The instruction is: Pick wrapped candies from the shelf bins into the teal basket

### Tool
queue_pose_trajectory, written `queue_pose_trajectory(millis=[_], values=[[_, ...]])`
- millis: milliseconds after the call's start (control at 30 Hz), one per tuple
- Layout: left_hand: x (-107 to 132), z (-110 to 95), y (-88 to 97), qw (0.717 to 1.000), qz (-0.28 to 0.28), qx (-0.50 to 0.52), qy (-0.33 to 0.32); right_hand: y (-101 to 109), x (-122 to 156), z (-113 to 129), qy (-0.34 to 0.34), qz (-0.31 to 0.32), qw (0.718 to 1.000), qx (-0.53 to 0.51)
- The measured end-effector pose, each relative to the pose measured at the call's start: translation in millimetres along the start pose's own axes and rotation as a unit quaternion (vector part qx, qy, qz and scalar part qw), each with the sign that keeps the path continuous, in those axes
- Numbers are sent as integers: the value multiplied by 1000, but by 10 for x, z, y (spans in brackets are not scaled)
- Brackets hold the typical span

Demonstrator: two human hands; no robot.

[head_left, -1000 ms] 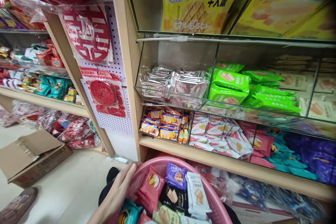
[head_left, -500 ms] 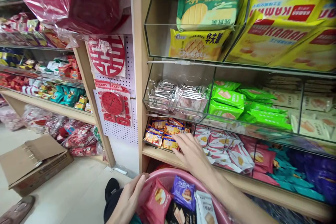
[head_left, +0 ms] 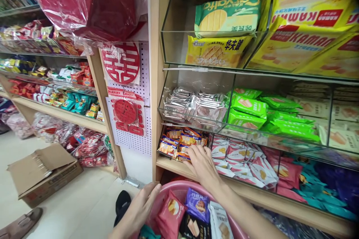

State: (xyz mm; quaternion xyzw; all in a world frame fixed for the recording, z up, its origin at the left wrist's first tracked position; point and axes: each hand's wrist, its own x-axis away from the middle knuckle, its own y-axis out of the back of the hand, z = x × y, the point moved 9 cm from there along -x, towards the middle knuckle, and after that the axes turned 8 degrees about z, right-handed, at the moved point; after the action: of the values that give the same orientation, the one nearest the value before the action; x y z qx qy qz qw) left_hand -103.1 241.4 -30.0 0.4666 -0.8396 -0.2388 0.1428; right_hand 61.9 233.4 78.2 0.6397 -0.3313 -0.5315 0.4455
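Observation:
My right hand point(head_left: 200, 162) reaches over the front of the lowest shelf. Its fingers are slightly bent and apart, with the tips at a small orange-and-blue snack packet point(head_left: 183, 156); no firm hold shows. More of these packets point(head_left: 168, 146) fill the compartment around it. Below, my left hand point(head_left: 144, 201) is closed at the left rim of a pink plastic basin point(head_left: 182, 183); its fingertips are partly hidden. Inside the basin lie a red packet point(head_left: 170, 214), a purple packet point(head_left: 198, 206), a black packet point(head_left: 195, 227) and a white packet point(head_left: 220, 220).
White-and-pink packets point(head_left: 238, 155) fill the neighbouring compartment. Above it are silver packets point(head_left: 196, 106) and green packets point(head_left: 246, 110) behind a clear shelf front. A cardboard box point(head_left: 45, 173) stands on the floor at left, near another person's shoe point(head_left: 22, 226).
My right hand has moved slightly down onto the orange packets, its fingers bending more. The view has shifted a little to the left. My left hand stays at the basin's rim.

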Motion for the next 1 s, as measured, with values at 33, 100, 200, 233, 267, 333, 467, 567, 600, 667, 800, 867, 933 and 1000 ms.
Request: queue_pose_trajectory(millis=[33, 100, 200, 233, 267, 333, 467, 567, 600, 667, 800, 867, 933, 1000], values=[[-25, -12, 36, 1000, -3, -15, -7, -7, 3, 1, 2, 5, 1000, -11], [-79, -76, 129, 998, -13, -51, -25, -14, 19, -3, 5, 10, 999, -35], [-178, -295, 271, 991, -20, -115, -72, 15, 63, -24, 6, -2, 998, -64], [-214, -388, 315, 987, -24, -134, -91, 31, 79, -36, 5, -8, 997, -72], [-251, -487, 354, 982, -28, -154, -110, 50, 93, -49, 4, -14, 996, -84], [-324, -696, 409, 967, -40, -199, -155, 101, 118, -80, -2, -29, 992, -121], [-449, -1079, 349, 898, -58, -348, -262, 280, 248, -186, -56, -108, 943, -311], [-589, -1158, 246, 837, -55, -459, -292, 160, 519, -296, -186, -146, 783, -576], [-645, -1146, 225, 823, -51, -486, -290, 33, 641, -275, -234, -143, 699, -661], [-740, -1098, 198, 803, -36, -523, -282, -255, 886, -112, -310, -113, 526, -784], [-811, -1053, 186, 795, -8, -540, -277, -679, 1269, 234, -387, -50, 326, -861], [-815, -1069, 189, 799, -1, -532, -281, -802, 1359, 299, -392, -33, 295, -871], [-812, -1088, 188, 799, 3, -529, -286, -861, 1373, 330, -376, -15, 286, -881], [-791, -1116, 186, 799, -2, -525, -295, -860, 1342, 341, -352, -2, 290, -890]])
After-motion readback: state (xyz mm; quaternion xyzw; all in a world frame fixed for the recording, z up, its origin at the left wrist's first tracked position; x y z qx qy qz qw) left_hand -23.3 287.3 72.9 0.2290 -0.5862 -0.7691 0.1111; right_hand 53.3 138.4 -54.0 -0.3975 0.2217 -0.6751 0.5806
